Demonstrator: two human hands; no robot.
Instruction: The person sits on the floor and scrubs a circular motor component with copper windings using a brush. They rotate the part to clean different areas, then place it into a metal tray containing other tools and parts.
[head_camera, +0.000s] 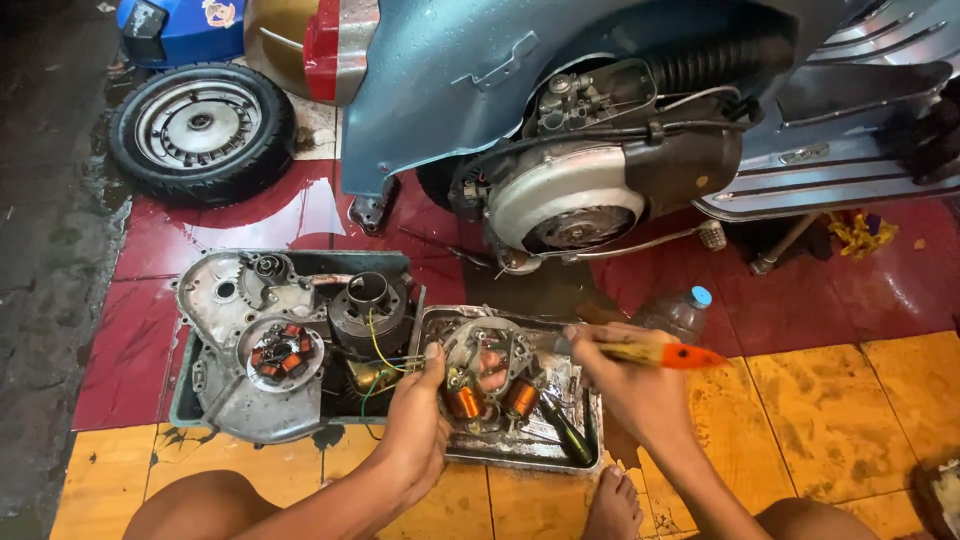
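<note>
Stator plate (487, 372): copper coils, held over the metal tray (520, 455).
Left tray (190, 405): engine cover (245, 350), cylinder (368, 312).
Left hand (418, 415): fingers gripping the plate's edge.
Right hand (630, 385): fingers closed on an orange-handled brush (650, 354).
Behind: scooter (600, 130), wheel (200, 130).

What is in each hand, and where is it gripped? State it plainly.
Left hand grips the stator plate with copper coils by its left edge, over the metal tray. Right hand holds a brush by its orange-tipped handle.
</note>
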